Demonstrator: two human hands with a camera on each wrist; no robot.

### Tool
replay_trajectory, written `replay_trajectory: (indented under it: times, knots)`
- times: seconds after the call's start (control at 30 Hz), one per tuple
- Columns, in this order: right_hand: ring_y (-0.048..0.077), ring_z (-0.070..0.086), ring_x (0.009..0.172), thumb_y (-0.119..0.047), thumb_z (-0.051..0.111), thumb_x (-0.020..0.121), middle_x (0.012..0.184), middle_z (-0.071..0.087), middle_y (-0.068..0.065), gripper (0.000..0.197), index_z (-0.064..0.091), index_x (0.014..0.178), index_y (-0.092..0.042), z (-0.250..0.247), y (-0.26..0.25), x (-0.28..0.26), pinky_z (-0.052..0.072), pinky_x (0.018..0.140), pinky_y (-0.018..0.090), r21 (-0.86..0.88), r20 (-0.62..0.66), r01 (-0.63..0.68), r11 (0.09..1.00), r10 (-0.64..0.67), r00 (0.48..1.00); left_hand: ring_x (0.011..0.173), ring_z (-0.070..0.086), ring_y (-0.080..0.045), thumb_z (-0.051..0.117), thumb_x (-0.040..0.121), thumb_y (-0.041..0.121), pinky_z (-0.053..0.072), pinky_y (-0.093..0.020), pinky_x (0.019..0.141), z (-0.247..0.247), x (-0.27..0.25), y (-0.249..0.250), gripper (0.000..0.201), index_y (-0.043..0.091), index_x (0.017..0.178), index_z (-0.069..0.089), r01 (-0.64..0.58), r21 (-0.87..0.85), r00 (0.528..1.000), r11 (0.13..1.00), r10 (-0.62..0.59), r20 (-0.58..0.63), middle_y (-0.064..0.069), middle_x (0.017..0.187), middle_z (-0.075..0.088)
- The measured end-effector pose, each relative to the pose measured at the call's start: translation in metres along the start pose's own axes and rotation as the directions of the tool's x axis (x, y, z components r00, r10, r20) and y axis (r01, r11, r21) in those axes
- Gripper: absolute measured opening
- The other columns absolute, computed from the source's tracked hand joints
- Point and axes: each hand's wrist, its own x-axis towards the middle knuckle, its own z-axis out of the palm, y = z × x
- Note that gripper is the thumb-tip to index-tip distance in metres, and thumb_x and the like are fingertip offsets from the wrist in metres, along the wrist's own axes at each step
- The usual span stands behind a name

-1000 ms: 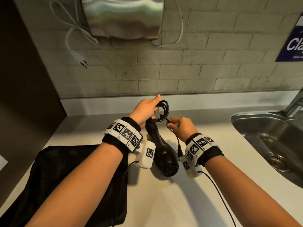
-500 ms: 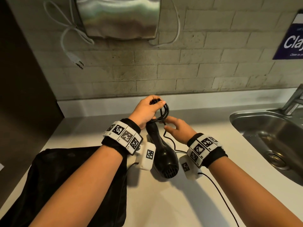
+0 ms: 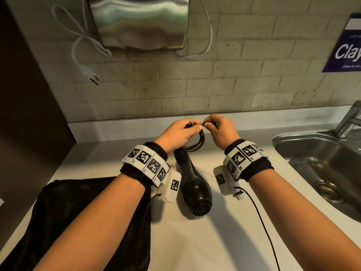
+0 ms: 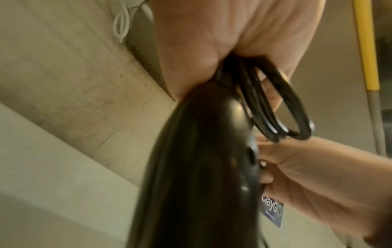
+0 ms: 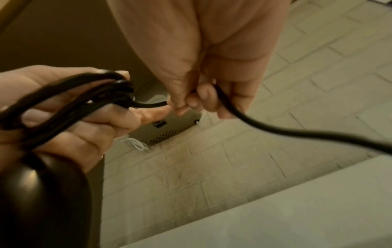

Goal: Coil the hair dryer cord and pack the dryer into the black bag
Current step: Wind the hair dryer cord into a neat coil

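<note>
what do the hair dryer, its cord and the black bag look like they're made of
Hair dryer: likely hard plastic, glossy black, with sharp highlights on its shell. Cord: apparently rubber or vinyl sheathing, smooth and flexible, bending into loops. Black bag: seemingly soft matte fabric, slumped and wrinkled on the counter.

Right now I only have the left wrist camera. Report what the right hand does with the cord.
Observer: The right hand pinches the loose cord beside the coil that the left hand grips.
Operator: Say how much is uncoiled.
Observer: One length runs off the right wrist picture; its end is out of sight.
Operator: Locate the bag.
Observer: The black bag lies on the counter under the left forearm; the dryer is outside it.
</note>
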Motion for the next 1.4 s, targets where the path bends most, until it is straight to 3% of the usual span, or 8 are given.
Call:
replay_trajectory:
  times: [0.17,0.43,0.57,0.73,0.9,1.13,1.23,1.4]
  knots:
    - [0.017,0.049,0.074,-0.005,0.048,0.089,0.079,0.055,0.007,0.015,0.059,0.091,0.005,-0.007,-0.016,0.000,0.035,0.054,0.011,-0.027,-0.102,0.101,0.994,-0.104,0.989,0.059,0.042,-0.010,0.052,0.091,0.030,0.034,-0.025,0.056,0.002,0.001,0.002,0.025,0.010,0.102,0.063,-0.031,0.137,0.999,0.990,0.025,0.043,0.005,0.060,0.045]
    - [0.006,0.047,0.063,-0.008,0.044,0.091,0.065,0.049,-0.011,0.017,0.060,0.092,-0.002,-0.008,-0.030,-0.013,0.037,0.059,0.010,0.069,-0.064,0.140,0.988,-0.136,0.989,0.061,0.044,-0.010,0.043,0.095,0.030,0.035,-0.026,0.056,0.006,0.010,-0.005,0.018,0.022,0.086,0.056,-0.076,0.079,0.973,0.994,0.091,-0.214,0.005,0.062,0.046]
    - [0.024,0.058,0.078,-0.005,0.047,0.090,0.081,0.063,0.007,0.016,0.060,0.097,-0.002,-0.005,-0.025,-0.022,0.048,0.075,0.032,0.125,-0.025,0.139,0.982,-0.137,0.990,0.060,0.043,-0.008,0.039,0.097,0.030,0.035,-0.022,0.056,0.008,0.009,-0.004,0.022,0.018,0.093,0.057,-0.102,0.034,0.962,0.994,0.107,-0.252,0.004,0.064,0.045]
    - [-0.008,0.055,0.069,-0.005,0.054,0.086,0.076,0.056,-0.018,0.015,0.063,0.098,-0.001,0.007,-0.012,-0.035,0.042,0.065,0.002,0.145,0.004,0.115,0.983,-0.117,0.993,0.059,0.042,-0.011,0.038,0.095,0.041,0.035,-0.026,0.056,0.007,0.012,-0.007,0.031,0.021,0.079,0.057,-0.048,-0.023,0.969,0.999,0.041,-0.244,0.003,0.064,0.047]
    - [0.000,0.054,0.080,0.004,0.058,0.081,0.111,0.051,0.002,0.025,0.066,0.103,-0.007,0.007,-0.006,-0.042,0.045,0.076,0.006,0.145,-0.105,0.210,0.967,-0.196,0.975,0.057,0.042,-0.012,0.047,0.092,0.037,0.036,-0.023,0.053,0.002,0.013,-0.014,0.031,0.019,0.067,0.052,-0.020,0.004,0.964,1.000,0.021,-0.266,0.003,0.062,0.045]
    - [0.015,0.051,0.076,0.007,0.050,0.081,0.111,0.055,0.004,0.041,0.055,0.110,-0.021,-0.033,0.025,-0.039,0.045,0.065,0.013,0.062,0.037,-0.099,0.993,0.097,0.995,0.053,0.038,-0.010,0.046,0.094,0.034,0.035,-0.017,0.046,-0.009,0.014,-0.013,0.036,0.022,0.060,0.045,0.009,-0.070,0.952,0.998,-0.030,-0.306,0.003,0.059,0.041]
    - [0.018,0.051,0.088,0.010,0.049,0.076,0.119,0.052,0.004,0.052,0.053,0.116,-0.022,-0.032,0.041,-0.050,0.047,0.076,0.025,-0.128,0.303,-0.236,0.963,0.264,0.916,0.055,0.039,-0.011,0.046,0.093,0.035,0.035,-0.021,0.052,-0.010,0.012,-0.012,0.037,0.022,0.059,0.044,0.013,-0.069,0.948,0.998,-0.034,-0.318,0.003,0.060,0.042]
    - [0.021,0.045,0.119,-0.005,0.061,0.074,0.132,0.043,0.002,0.054,0.049,0.122,-0.027,-0.001,0.065,-0.077,0.037,0.094,0.032,-0.468,0.588,-0.227,0.854,0.492,0.642,0.056,0.040,-0.009,0.046,0.093,0.036,0.036,-0.015,0.046,-0.010,0.006,-0.019,0.035,0.023,0.060,0.046,0.045,-0.073,0.946,0.996,-0.066,-0.316,0.004,0.060,0.041]
